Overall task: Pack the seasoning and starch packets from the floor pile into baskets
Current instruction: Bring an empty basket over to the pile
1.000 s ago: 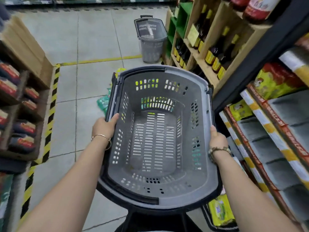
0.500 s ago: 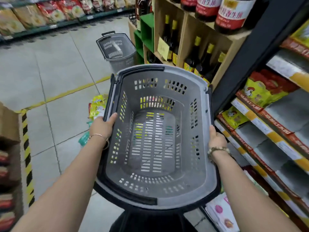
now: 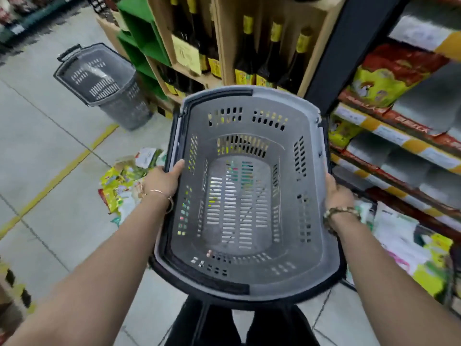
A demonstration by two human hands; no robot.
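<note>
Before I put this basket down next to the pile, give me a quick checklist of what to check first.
1. Grip: left hand and right hand each hold a side rim of the basket: ok.
2. Basket interior holds nothing: ok.
3. Packet pile in sight, on the floor to the basket's left: ok.
4. Bare floor left of the pile for a landing spot: ok.
5. Second basket stands apart by the bottle shelf, out of the way: ok.
6. Ground directly under the basket: cannot tell, the basket hides it.
</note>
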